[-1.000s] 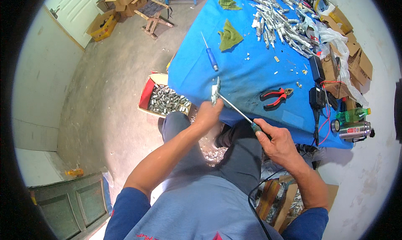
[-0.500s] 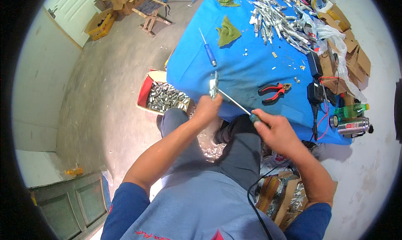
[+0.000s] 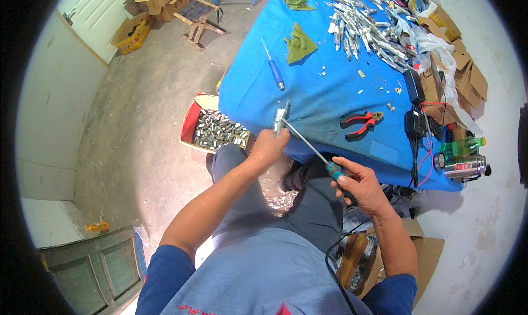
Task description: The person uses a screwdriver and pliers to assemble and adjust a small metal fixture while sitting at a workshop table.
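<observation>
At the near edge of the blue-covered table, my left hand (image 3: pixel 271 145) is closed on a small silvery metal part (image 3: pixel 280 119), which stands up out of the fingers. My right hand (image 3: pixel 360 184) grips the teal-and-black handle of a screwdriver (image 3: pixel 309 143). Its long shaft slants up to the left, and the tip meets the metal part. Beyond my left hand lies a second screwdriver (image 3: pixel 276 75) with a blue handle. Pliers with red and black handles (image 3: pixel 362 123) rest on the cloth to the right of the metal part.
A heap of long silvery pieces (image 3: pixel 363 26) covers the table's far right. Green cloths (image 3: pixel 300 44) lie farther back. Left of my legs, a red-sided box (image 3: pixel 190 122) holds many small metal cylinders. A steel flask (image 3: pixel 465 166), a green bottle (image 3: pixel 463 147) and black adapters (image 3: pixel 413 121) crowd the right edge.
My right hand has shifted down and its fingers have loosened around the handle, so the screwdriver slants more steeply. The metal part in my left hand has tilted slightly.
</observation>
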{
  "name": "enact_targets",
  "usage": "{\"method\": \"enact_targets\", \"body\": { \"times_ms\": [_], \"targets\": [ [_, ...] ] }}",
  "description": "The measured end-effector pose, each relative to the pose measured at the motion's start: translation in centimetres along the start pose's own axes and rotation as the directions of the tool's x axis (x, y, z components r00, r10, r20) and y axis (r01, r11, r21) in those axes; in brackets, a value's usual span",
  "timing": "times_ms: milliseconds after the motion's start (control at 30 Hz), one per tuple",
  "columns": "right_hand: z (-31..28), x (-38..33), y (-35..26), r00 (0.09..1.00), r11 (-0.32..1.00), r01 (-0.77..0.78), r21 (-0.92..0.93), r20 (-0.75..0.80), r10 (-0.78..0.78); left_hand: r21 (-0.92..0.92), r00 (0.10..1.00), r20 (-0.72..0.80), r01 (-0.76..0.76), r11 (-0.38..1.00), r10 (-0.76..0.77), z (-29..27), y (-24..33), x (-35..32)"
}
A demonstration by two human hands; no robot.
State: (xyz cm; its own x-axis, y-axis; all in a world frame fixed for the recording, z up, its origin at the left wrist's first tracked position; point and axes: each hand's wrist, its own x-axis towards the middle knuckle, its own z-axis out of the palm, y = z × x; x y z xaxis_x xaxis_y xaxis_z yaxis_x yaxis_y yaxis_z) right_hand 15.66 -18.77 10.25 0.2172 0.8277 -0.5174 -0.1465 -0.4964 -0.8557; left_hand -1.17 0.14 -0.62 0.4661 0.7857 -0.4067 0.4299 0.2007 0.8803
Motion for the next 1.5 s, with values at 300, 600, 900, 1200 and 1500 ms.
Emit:
{"method": "enact_targets", "body": {
  "times_ms": [300, 600, 900, 1200, 1500],
  "targets": [
    [1.1, 0.6, 0.0, 0.896, 0.658, 0.337, -0.673, 0.016, -0.443, -0.054, 0.999, -0.032, 0.024, 0.998, -0.026, 0.7, 0.6, -0.1],
    [3.2, 0.0, -0.4, 0.799, 0.07, 0.276, -0.959, 0.188, -0.571, -0.081, 0.997, -0.049, 0.053, 0.995, -0.057, 0.8, 1.1, 0.4],
    [0.2, 0.3, -1.8, 0.999, 0.946, 0.043, -0.321, -0.007, -0.047, -0.207, 0.969, 0.161, 0.219, 0.954, -0.187, -0.5, -0.1, -0.1],
    [-0.8, -0.8, -1.5, 0.997, 0.954, 0.053, -0.294, -0.037, -0.067, -0.498, 0.896, 0.403, 0.384, 0.778, -0.184, -1.2, 0.6, -1.0],
    [-0.2, 0.0, -2.5, 0.997, 0.946, 0.076, -0.316, 0.006, -0.078, -0.501, 0.896, 0.406, 0.384, 0.776, -0.181, -1.5, 0.3, -0.8]
  ]
}}
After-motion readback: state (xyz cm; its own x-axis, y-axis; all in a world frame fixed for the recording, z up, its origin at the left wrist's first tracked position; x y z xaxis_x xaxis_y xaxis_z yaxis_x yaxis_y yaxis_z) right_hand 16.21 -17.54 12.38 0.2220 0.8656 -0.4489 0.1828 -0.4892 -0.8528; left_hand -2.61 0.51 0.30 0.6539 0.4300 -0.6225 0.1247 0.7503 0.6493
